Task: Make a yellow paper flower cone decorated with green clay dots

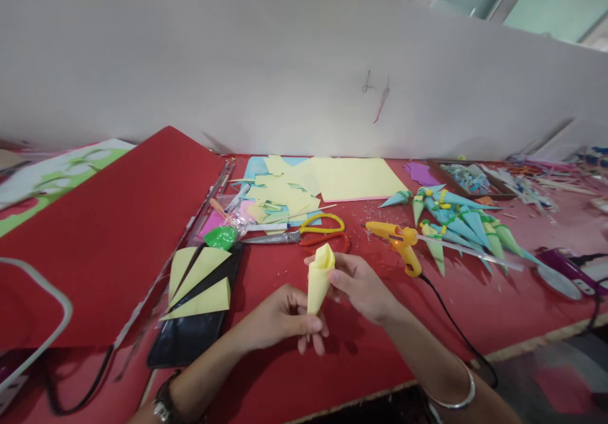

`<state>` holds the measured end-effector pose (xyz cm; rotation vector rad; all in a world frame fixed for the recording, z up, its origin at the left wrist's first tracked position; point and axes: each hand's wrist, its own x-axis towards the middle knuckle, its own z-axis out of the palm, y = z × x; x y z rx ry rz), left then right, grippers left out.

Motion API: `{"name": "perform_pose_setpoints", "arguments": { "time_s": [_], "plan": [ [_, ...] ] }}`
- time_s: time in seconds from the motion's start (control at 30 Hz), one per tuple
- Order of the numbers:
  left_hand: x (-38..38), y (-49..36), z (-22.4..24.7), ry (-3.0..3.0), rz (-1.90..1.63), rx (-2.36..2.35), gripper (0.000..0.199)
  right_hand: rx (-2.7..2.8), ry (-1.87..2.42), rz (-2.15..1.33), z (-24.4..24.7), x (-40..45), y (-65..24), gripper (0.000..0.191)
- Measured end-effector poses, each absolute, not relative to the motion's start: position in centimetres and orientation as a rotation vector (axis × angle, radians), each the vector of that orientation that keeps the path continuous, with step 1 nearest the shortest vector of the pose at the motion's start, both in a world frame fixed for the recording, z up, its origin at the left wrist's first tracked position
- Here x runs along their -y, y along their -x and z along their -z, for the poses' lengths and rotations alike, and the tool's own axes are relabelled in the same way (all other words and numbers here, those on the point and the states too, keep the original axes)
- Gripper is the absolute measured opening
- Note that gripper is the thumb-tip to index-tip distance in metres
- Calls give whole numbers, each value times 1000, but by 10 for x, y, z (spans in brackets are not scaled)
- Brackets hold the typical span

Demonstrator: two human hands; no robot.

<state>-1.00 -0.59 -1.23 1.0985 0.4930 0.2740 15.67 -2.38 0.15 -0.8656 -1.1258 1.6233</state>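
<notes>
We see the yellow paper cone (317, 289) at the lower centre of the frame, mouth upward and slightly tilted. Our left hand (291, 319) pinches its narrow end between thumb and fingers, while our right hand (361, 284) pinches the upper side near the rim; holding both ends probably stops the roll from springing open. The yellow glue gun (403, 244) lies right of centre, grip angled toward the lower edge, perhaps for an easy reach. At lower left, cut yellow pieces (202, 284) fan out over a flat black object (194, 341), likely so each lifts singly. The scissors (299, 236) lie just beyond the hands. We cannot tell whether the brighter fold inside the mouth is a separate piece; some left fingers hide behind the cone, the pile of blue and green cones (460, 221) overlaps too much to count, and both forearms are cut off below.
</notes>
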Motion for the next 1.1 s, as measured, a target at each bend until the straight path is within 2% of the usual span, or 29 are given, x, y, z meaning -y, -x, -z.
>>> {"name": "perform_pose_setpoints", "arguments": {
  "time_s": [0.2,0.47,0.77,0.9,1.03,1.1],
  "plan": [
    [6,12,11,-1062,-245,-492,32,1017,832,-1675,-3,24,-156,34],
    [9,9,11,-1244,-309,-644,31,1015,998,-1610,-9,26,-151,39],
    [9,7,13,-1315,-186,-640,31,1092,1033,-1533,-11,28,-151,40],
    [8,6,14,-1406,-176,-663,33,1182,1130,-1511,-6,28,-153,31],
    [6,7,15,-1593,-406,-772,25,1338,1224,-1370,-3,28,-155,26],
    [5,7,14,-1604,-576,-837,35,1491,1274,-1239,-2,29,-155,21]
  ]
}}
